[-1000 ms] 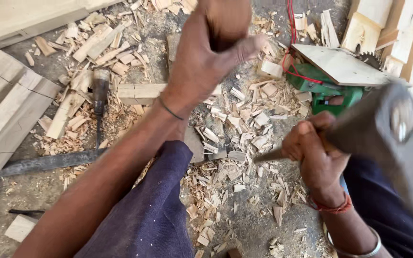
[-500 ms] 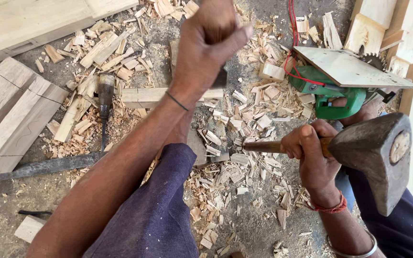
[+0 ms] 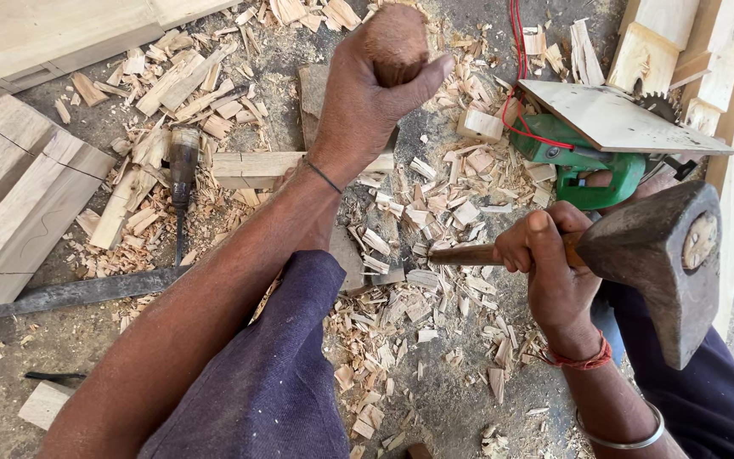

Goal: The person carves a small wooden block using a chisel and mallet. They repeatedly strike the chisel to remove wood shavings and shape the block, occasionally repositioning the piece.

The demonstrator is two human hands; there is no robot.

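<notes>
- Here, left hand [image 3: 373,93] was fisted tight round a wooden chisel handle [image 3: 396,44], top centre of frame.
- Right hand [image 3: 554,263] clamped on hammer [image 3: 656,255] shaft, heavy steel head at right edge, mid-height.
- Hands well apart.
- Wood chips [image 3: 435,212] littered ground btwn them; green power saw [image 3: 592,144] upper right; spare chisel [image 3: 182,183] left of centre.

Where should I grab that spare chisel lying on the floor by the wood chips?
Probably by its dark rounded handle, the thick upper end, coming down from above. The chisel lies flat with its thin blade pointing toward the person, so a hand from the handle end keeps off the edge.
</notes>
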